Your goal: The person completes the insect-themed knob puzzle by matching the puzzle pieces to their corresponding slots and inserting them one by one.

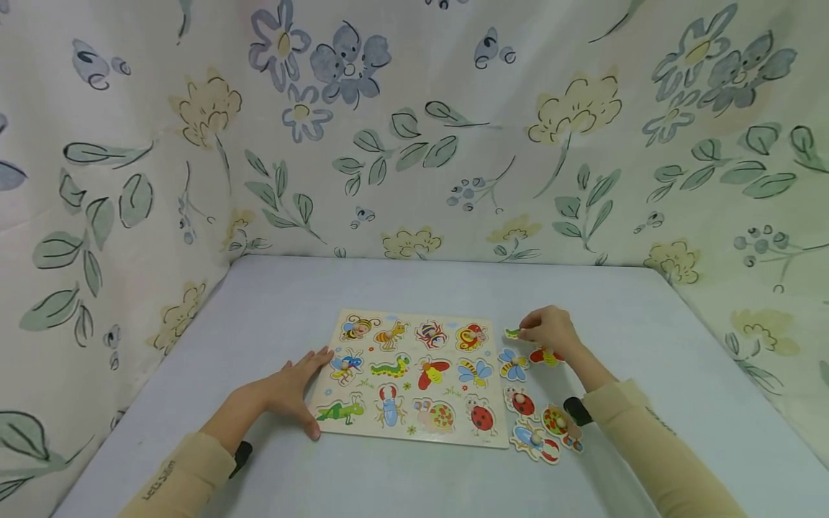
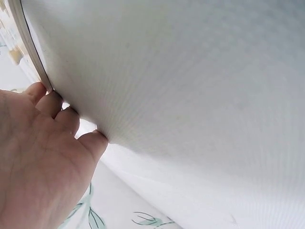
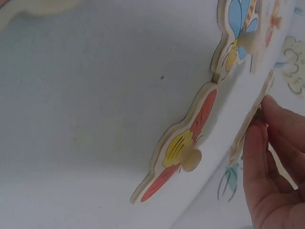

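Note:
A wooden insect puzzle board (image 1: 447, 437) lies on the table. My left hand (image 1: 293, 388) rests at its left edge, fingers spread and thumb near the lower left corner; in the left wrist view, fingertips touch the board's side. Just beyond the board's upper right, my right hand (image 1: 550, 332) pinches a thin green puzzle piece (image 1: 512, 333) by its knob. The right wrist view shows that piece edge-on, tilted between thumb and fingers. Under this hand lie a red-winged piece (image 3: 178, 148) and a blue-winged piece (image 3: 233, 47), both with wooden knobs.
Right of the board sit more loose pieces: a ladybug (image 1: 520, 403), a blue beetle (image 1: 532, 440) with red pincers and a spotted snail (image 1: 557, 421). The white table (image 1: 414, 284) meets a floral cloth (image 1: 414, 208) at the back and sides.

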Motion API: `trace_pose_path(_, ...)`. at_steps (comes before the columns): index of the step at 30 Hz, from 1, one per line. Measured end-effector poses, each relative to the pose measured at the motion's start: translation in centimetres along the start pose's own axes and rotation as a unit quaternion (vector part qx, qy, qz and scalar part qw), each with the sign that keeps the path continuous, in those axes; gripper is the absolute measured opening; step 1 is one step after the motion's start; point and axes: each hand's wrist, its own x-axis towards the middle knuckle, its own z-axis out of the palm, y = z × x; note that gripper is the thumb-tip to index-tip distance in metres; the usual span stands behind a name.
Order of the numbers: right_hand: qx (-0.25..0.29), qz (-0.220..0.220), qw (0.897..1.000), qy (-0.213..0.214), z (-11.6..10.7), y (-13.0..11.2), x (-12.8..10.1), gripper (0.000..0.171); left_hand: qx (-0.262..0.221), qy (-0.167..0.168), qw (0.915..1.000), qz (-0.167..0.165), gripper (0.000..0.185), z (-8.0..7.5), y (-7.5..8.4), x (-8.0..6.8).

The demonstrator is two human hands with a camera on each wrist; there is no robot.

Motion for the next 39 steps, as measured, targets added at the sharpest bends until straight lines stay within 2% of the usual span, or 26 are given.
trace_pose_path(13, -0.007, -0.021, 1.000, -0.023, 1.6, -2.6, -0.1, 0.014, -0.004, 0.000, 1.0000, 0.001, 0.133, 0.0, 0.0, 0.0)
trace_pose_path(21, 0.011, -0.050, 0.998, -0.029, 2.5, -4.1, -0.7, 0.011, -0.004, -0.001, 1.0000, 0.003, 0.133, -0.1, 0.0, 0.0)
trace_pose_path(25, 0.016, -0.066, 0.997, -0.029, 3.0, -4.6, -0.8, 0.009, -0.005, -0.001, 1.0000, 0.002, 0.133, -0.1, 0.0, 0.0)
trace_pose_path(33, 0.028, -0.071, 0.996, -0.039, 4.1, -5.4, -0.9, 0.009, -0.003, 0.000, 1.0000, 0.005, 0.133, -0.1, 0.1, 0.0)
trace_pose_path(39, 0.018, -0.078, 0.996, -0.043, 4.8, -5.8, -0.9, 0.008, -0.003, -0.002, 1.0000, 0.005, 0.133, -0.2, 0.2, 0.0)
